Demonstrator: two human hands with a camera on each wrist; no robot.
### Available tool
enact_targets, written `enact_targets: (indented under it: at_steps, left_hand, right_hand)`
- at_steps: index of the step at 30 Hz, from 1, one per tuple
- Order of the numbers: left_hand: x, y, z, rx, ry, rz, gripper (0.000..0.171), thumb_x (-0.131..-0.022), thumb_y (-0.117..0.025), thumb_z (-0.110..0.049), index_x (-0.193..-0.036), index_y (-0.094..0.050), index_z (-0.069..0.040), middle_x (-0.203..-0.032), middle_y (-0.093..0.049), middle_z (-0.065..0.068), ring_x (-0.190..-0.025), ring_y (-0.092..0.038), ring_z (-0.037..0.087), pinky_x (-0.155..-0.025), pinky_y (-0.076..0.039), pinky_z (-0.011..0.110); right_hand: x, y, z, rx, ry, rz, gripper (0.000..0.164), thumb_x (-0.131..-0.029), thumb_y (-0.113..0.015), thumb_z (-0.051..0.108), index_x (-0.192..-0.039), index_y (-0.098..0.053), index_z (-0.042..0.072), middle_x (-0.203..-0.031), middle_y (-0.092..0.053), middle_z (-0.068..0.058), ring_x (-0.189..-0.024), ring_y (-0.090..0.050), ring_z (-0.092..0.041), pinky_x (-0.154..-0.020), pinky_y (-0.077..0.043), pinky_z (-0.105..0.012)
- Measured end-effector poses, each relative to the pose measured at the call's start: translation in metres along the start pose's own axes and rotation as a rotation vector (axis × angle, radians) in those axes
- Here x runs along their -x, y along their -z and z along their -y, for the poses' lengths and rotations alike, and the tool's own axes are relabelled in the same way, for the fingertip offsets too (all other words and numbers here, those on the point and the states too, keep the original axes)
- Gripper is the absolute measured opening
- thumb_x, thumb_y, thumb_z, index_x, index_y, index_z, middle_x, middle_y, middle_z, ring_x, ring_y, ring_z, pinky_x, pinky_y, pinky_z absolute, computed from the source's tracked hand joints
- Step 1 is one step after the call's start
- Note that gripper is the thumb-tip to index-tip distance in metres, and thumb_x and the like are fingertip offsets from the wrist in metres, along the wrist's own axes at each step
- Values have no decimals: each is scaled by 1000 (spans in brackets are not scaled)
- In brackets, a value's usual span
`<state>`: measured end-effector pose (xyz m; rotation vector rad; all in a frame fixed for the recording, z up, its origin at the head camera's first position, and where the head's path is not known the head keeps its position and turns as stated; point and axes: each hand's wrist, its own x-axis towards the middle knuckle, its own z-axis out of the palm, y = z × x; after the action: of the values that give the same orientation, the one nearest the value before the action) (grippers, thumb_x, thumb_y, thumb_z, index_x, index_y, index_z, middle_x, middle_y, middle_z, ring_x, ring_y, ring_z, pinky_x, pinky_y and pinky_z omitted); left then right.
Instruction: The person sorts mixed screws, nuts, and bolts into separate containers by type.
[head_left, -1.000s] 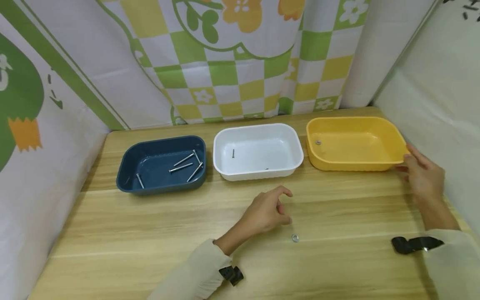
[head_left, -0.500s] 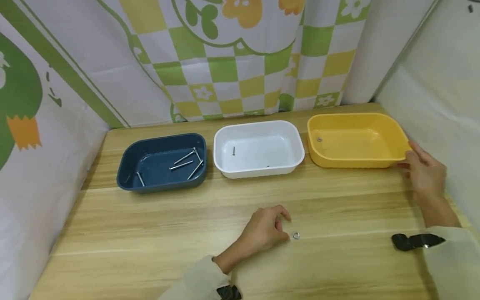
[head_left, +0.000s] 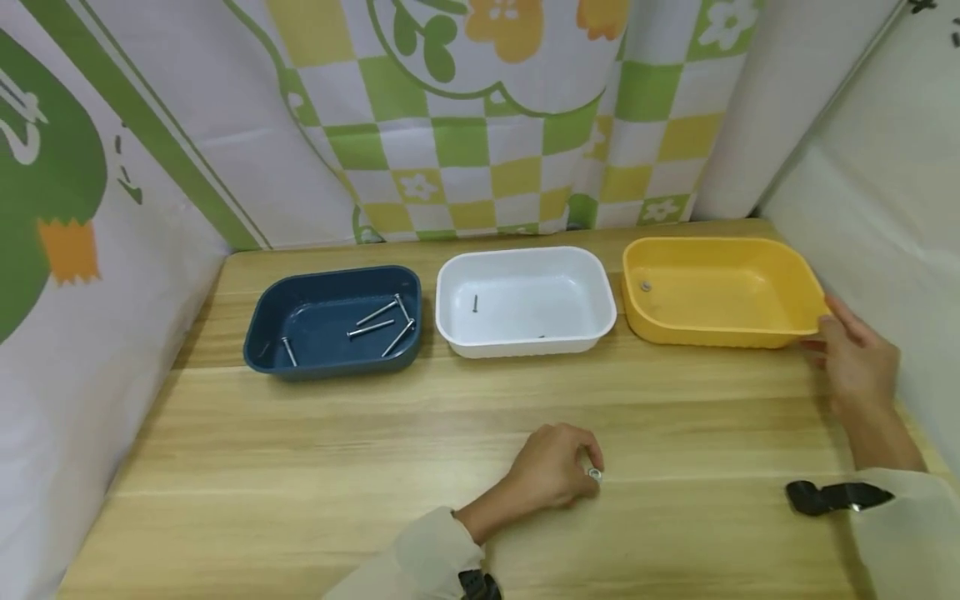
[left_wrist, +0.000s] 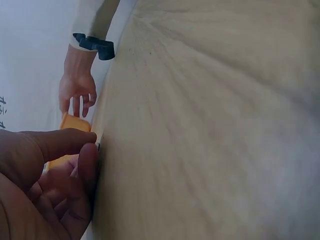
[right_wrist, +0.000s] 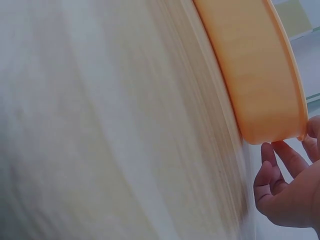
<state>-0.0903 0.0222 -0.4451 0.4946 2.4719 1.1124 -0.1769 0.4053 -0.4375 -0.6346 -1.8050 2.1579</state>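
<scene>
On the table's front middle, my left hand (head_left: 557,468) pinches a small metal nut (head_left: 595,474) between thumb and forefinger. The left wrist view shows that thumb and finger (left_wrist: 89,157) close together, low against the wood. My right hand (head_left: 862,367) grips the right end of a yellow tray (head_left: 720,336). Seen from the right wrist, its thumb is at the tray's rim and the fingers (right_wrist: 290,157) touch the end wall. Inside the yellow tray another nut (head_left: 645,286) lies near the left wall.
A white tray (head_left: 525,343) in the middle holds a small screw (head_left: 475,303). A dark blue tray (head_left: 330,369) at the left holds several long bolts (head_left: 371,328). Patterned cloth (head_left: 465,150) hangs behind the wooden table (head_left: 300,458).
My left hand has come down and forward to the nut, and its fingers have closed round it. My right hand stays at the yellow tray. The head view has shifted slightly.
</scene>
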Motion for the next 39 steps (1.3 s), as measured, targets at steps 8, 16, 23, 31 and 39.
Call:
enact_targets:
  at_steps: [8,16,23,31,39]
  left_hand:
    - [-2,-4,-5,-102,-41,3,20,-69,-80,1,-78,-71,-15,-52,-46,-10,-44,-38,3,-45,-37,18]
    - [-2,-5,-3,-71,-45,18,20,-69,-78,3,-74,-70,-15,-56,-52,-12,-47,-46,2,-47,-41,17]
    - [-3,0,-2,10,-72,-6,19,-69,-75,5,-73,-71,-14,-50,-50,-14,-44,-45,-1,-46,-40,17]
    - [-15,15,-6,-13,-117,-34,17,-76,-72,4,-75,-70,-13,-51,-50,-12,-44,-42,-2,-45,-40,16]
    - [-45,33,-21,33,-189,-52,8,-81,-73,0,-83,-72,-8,-57,-56,-11,-48,-49,-2,-49,-42,15]
  right_hand:
    - [2,0,-1,3,10,1,39,-97,-64,16,-134,-64,27,-91,-72,21,-64,-70,-4,-52,-50,-15]
    - [4,2,-3,-7,3,-11,37,-97,-64,15,-132,-66,28,-97,-72,21,-63,-70,-4,-51,-49,-15]
    - [4,0,-2,-22,12,-1,36,-97,-63,14,-129,-68,30,-90,-73,20,-63,-70,-5,-50,-50,-16]
    - [0,-3,-7,-14,17,-14,37,-96,-65,16,-132,-67,27,-111,-69,18,-65,-70,-4,-52,-51,-16]
    - [0,-1,-5,-70,26,-5,36,-96,-65,11,-129,-68,22,-94,-73,18,-61,-70,-6,-49,-50,-16]
